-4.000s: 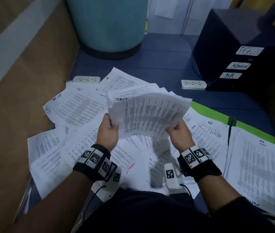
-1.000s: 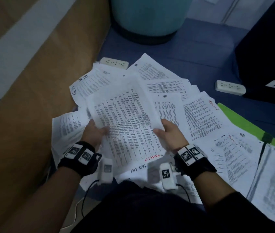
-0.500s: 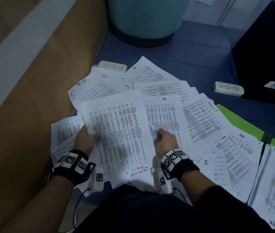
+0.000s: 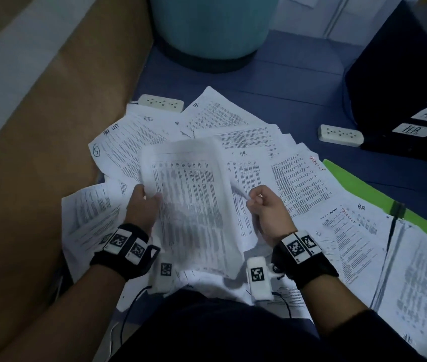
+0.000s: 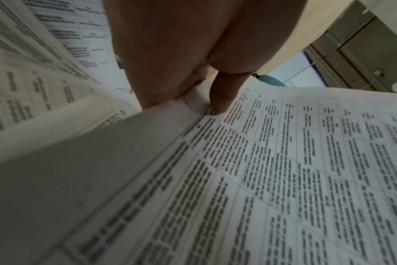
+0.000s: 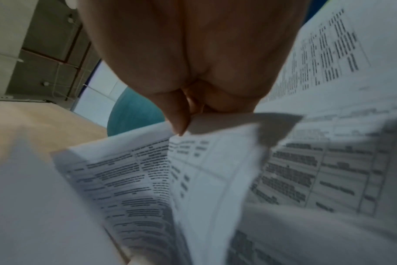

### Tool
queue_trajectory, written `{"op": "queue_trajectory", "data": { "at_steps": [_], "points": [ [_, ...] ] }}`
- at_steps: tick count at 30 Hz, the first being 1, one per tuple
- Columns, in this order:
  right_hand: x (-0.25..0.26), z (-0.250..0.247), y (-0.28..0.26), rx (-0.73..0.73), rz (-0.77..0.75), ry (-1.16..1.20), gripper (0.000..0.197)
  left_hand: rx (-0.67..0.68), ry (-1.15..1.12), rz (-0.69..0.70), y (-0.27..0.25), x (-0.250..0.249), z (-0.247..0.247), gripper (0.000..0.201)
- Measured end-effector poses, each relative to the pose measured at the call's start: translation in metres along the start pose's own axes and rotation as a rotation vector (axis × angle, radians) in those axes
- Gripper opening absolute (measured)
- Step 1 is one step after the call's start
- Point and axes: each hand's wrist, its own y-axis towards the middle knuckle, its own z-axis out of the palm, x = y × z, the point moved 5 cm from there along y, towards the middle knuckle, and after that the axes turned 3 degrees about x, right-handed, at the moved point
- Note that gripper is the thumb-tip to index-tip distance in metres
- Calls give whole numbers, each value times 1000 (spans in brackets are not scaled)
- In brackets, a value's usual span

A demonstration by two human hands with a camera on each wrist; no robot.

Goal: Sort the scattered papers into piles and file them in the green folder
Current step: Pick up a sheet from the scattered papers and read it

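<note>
Printed sheets (image 4: pixel 134 145) lie scattered over the blue surface, some hand-marked HR or TASK LIST. My left hand (image 4: pixel 149 198) grips the left edge of a blurred sheaf of papers (image 4: pixel 191 205) held above the pile; in the left wrist view its thumb (image 5: pixel 222 96) presses on the sheaf (image 5: pixel 283 179). My right hand (image 4: pixel 253 199) pinches the edge of a sheet at the sheaf's right side, and that curled sheet (image 6: pixel 204 161) shows in the right wrist view. The green folder (image 4: pixel 358 186) lies open at the right, largely covered by papers.
A teal round container (image 4: pixel 212 30) stands at the back. A black file box (image 4: pixel 400 74) with ADMIN and H.R. labels is at the far right. Two white power strips (image 4: pixel 160 103) (image 4: pixel 340 135) lie on the blue surface. A brown surface (image 4: pixel 37 152) borders the left.
The sheaf has turned from slanting left to lying lengthwise and is now blurred. My right hand has shifted from its lower right edge to pinching a sheet edge higher up.
</note>
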Motion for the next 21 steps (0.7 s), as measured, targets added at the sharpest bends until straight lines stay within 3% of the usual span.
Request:
{"op": "queue_trajectory", "data": {
  "at_steps": [6, 9, 13, 15, 19, 21],
  "points": [
    [-11, -6, 0, 31, 110, 67, 25, -26, 30, -8, 7, -3, 3, 18],
    [-8, -21, 8, -92, 138, -212, 7, -77, 70, -11, 15, 4, -4, 28],
    [-26, -52, 33, -372, 386, -930, 74, -5, 104, -100, 19, 13, -3, 50],
    [-33, -49, 39, -378, 459, -1096, 84, 96, 192, -138, 20, 21, 2, 56],
    [-42, -49, 38, -382, 497, -1036, 54, 180, 278, -184, 19, 35, 3, 47],
    [-38, -52, 38, -351, 389, -890, 26, 186, 237, -215, 20, 39, 3, 39]
  ]
}}
